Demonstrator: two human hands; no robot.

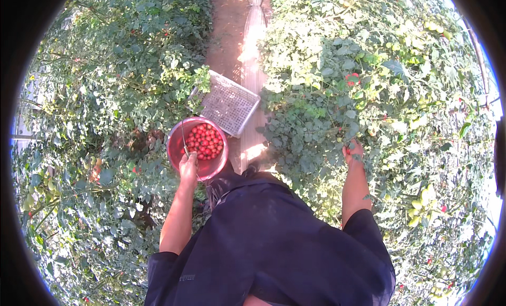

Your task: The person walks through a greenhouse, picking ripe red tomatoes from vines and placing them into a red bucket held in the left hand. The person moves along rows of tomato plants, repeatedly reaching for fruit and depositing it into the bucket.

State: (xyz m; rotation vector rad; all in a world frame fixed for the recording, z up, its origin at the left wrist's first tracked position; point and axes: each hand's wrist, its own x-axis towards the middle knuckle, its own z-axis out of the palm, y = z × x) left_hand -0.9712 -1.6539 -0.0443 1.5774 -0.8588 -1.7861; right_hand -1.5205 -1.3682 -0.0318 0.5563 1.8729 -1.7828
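My left hand (pixel 189 166) grips the wire handle of a red bucket (pixel 174 144), which hangs in front of my legs. Small red tomatoes (pixel 203 142) cover much of the bucket's bottom. Out to the right, my right hand (pixel 354 151) reaches into the tomato plants (pixel 312 120). Its fingers are closed around a small red tomato (pixel 348 151); whether that fruit is still attached to its stem is hidden by leaves and fingers.
A pale perforated plastic crate (pixel 231 102) rests tilted on the path beyond the bucket, partly under leaves. Dense tomato plants (pixel 130 88) line the left side too. Unripe green tomatoes (pixel 423 205) hang at right. Pale sheeting (pixel 253 41) runs along the bare soil path (pixel 224 37).
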